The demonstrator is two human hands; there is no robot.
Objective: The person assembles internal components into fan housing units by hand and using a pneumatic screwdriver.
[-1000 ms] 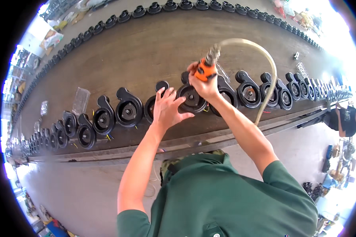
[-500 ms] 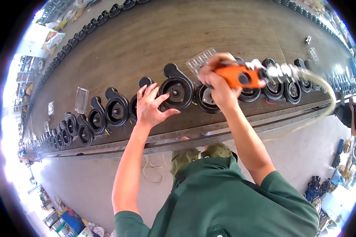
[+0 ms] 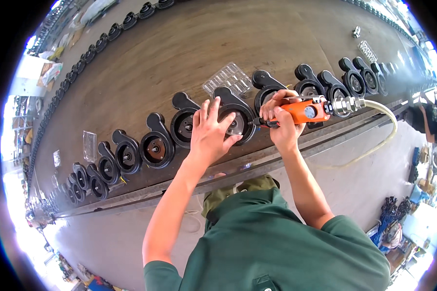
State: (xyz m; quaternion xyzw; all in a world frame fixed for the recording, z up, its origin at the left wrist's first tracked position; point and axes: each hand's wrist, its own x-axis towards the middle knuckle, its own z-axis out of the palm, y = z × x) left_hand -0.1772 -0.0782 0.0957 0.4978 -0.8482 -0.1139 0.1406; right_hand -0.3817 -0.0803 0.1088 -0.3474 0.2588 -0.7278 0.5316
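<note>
- In the head view, the left hand (image 3: 210,132) is lying flat in the middle of the frame with its fingers spread wide.
- It is pressing on a round black housing (image 3: 237,121), and its fingertips are touching the top and the front of that part.
- The right hand (image 3: 281,121) is sitting just to the right of it, with its fingers wrapped tight around an orange air tool (image 3: 303,112).
- The tool is lying sideways, and its thin dark tip is pointing left at the middle of the black housing.
- A shiny metal fitting (image 3: 347,104) is sticking out of the right end of the tool, and a pale hose (image 3: 388,127) is curving from it down to the right of the frame.
- The housing is standing in a long row of black housings (image 3: 155,145), which is running from the lower left to the upper right along the near edge of the brown surface (image 3: 179,48).
- A clear plastic tray (image 3: 227,77) is lying on the surface just above the two hands.
- Another clear tray (image 3: 89,144) is lying at the left, just above the row.
- A second row of black parts (image 3: 107,32) is lining the far edge of the surface, at the upper left.
- The person's green shirt (image 3: 277,242) is filling the bottom middle of the frame.
</note>
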